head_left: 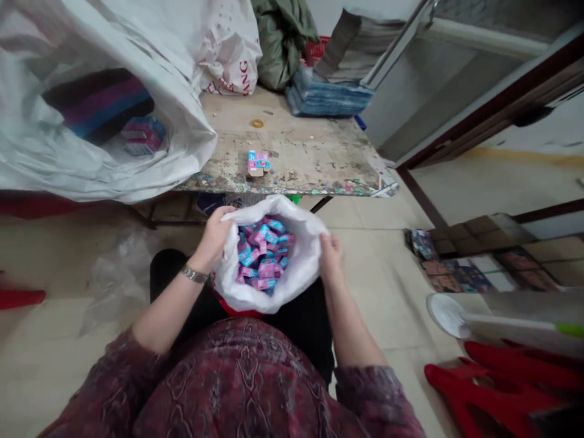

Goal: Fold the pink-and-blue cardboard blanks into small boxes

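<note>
Both hands held one white plastic bag (292,286) open on the person's lap, just below the near edge of the table (314,152). Left hand (214,237) was clamped on the bag's left rim, fingers curled over it into the mouth; right hand (331,258) was pinched on the right rim. The bag was already well stocked with small pink-and-blue boxes (262,261), too many and too jumbled to count, a few dozen at a guess. Judging by that, the filling looked mostly done. Left out on the table: one small cluster of the same boxes (258,163) near the near edge, two or three, couldn't tell exactly. One big white sack (114,121) lay over the table's left end, with at least one similar box visible inside; how many more, hidden. At the far edge sat one printed white bag (230,52), one green bundle (283,36) and two stacks of flat sheets (326,97). One white dish with a green handle (449,316) lay on the floor at the right.
</note>
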Action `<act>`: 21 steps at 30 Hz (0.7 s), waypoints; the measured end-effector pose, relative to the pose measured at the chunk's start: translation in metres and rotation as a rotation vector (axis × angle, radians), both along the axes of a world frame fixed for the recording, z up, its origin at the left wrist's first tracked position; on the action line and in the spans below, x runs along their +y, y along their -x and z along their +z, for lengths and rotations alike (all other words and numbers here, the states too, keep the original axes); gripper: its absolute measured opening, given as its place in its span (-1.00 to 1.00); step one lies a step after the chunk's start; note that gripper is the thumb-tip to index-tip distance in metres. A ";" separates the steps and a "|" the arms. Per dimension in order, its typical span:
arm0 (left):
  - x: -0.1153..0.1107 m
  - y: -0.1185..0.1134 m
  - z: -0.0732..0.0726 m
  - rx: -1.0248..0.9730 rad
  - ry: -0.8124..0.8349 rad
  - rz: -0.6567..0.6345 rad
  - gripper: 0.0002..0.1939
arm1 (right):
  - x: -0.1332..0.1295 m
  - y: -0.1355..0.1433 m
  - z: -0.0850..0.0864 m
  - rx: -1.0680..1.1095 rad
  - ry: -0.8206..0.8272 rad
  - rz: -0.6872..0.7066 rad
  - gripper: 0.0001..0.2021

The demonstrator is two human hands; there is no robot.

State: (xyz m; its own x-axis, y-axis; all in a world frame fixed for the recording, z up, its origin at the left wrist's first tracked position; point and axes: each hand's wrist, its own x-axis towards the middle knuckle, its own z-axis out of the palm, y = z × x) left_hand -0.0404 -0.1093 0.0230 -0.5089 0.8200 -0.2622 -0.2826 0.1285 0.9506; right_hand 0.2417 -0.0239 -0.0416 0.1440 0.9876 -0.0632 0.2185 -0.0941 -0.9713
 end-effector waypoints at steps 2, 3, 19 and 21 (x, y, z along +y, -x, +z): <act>0.007 -0.004 0.013 -0.032 -0.036 -0.031 -0.53 | 0.013 -0.025 0.002 0.007 0.001 -0.178 -0.51; 0.008 -0.001 0.017 -0.012 -0.053 -0.026 -0.52 | 0.014 -0.034 0.003 0.008 0.002 -0.215 -0.51; 0.008 0.033 0.002 0.236 0.075 -0.014 -0.54 | -0.019 -0.024 0.013 0.083 0.097 0.244 -0.64; 0.007 0.036 0.000 0.278 0.065 -0.006 -0.53 | -0.016 -0.025 0.014 0.021 0.074 0.175 -0.61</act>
State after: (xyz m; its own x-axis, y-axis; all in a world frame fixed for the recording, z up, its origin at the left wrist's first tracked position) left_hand -0.0768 -0.1021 0.0232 -0.5635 0.8094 -0.1655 -0.0110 0.1930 0.9811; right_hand 0.2670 -0.0399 -0.0280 -0.0314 0.9900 -0.1374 0.2179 -0.1273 -0.9676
